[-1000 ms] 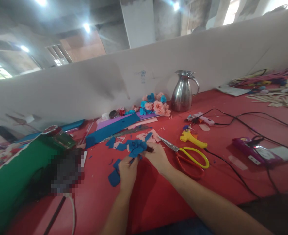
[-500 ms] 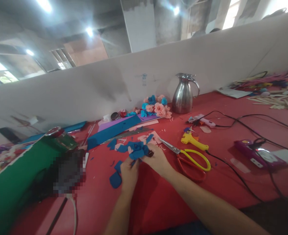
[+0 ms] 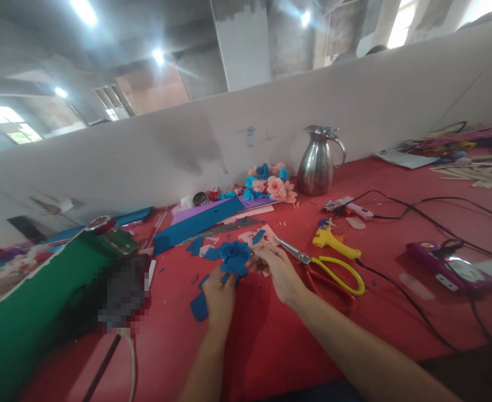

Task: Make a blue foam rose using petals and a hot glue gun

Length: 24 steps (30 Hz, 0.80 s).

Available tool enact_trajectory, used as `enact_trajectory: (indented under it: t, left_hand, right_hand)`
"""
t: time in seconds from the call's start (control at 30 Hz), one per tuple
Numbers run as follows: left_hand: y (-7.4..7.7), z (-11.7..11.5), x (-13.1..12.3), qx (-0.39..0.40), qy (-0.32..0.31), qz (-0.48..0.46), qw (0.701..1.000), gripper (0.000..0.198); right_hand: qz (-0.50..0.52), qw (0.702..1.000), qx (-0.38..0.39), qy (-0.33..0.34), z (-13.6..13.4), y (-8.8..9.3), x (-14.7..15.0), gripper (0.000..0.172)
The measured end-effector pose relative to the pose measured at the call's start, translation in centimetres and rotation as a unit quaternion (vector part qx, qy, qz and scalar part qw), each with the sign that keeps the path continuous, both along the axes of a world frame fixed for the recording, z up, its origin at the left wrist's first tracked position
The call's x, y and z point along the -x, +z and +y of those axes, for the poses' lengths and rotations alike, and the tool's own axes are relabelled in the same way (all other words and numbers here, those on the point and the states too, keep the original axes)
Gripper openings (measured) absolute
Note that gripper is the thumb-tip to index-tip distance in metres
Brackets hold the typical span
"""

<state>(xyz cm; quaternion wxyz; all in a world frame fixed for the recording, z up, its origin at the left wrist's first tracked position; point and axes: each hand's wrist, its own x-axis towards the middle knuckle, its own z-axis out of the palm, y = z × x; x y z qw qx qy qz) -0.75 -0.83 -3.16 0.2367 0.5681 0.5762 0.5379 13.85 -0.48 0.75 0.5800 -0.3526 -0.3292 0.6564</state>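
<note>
A blue paper flower [image 3: 235, 258] with layered petals is held above the table by my left hand [image 3: 218, 296], whose fingers grip it from below. Close to the flower's right edge, my right hand [image 3: 277, 268] has thumb and forefinger drawn together in a pinch. Whether a petal edge or something else is between those fingertips is hidden. Blue petal pieces [image 3: 199, 307] lie beside and behind my left hand. Scissors [image 3: 329, 268] with a yellow and a red handle rest just right of my right hand.
A yellow glue gun [image 3: 336, 243] with a black cord lies beyond the scissors. Farther back stand a steel jug [image 3: 316, 164] and a bunch of pink and blue flowers [image 3: 273, 184]. A purple power strip [image 3: 449, 268] is at right, a green board [image 3: 41, 296] at left.
The blue flower has turned so that its open face shows more. My right hand has shifted from under its right side to just beside the petals, with the fingers extended more.
</note>
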Motion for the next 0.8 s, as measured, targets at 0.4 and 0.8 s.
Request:
enact_trajectory:
  t: [0.4,0.8]
  left_hand:
    - [1.3,0.2,-0.6,0.205,-0.131,-0.441,0.864,0.019]
    - [1.3,-0.1,-0.7,0.212,-0.175,-0.478,0.834,0.017]
  right_hand:
    - [-0.076,0.997,-0.018,-0.03,0.5,-0.7,0.3,0.015]
    - [-0.136,0.986,-0.097,-0.012,0.2,-1.8,0.8,0.011]
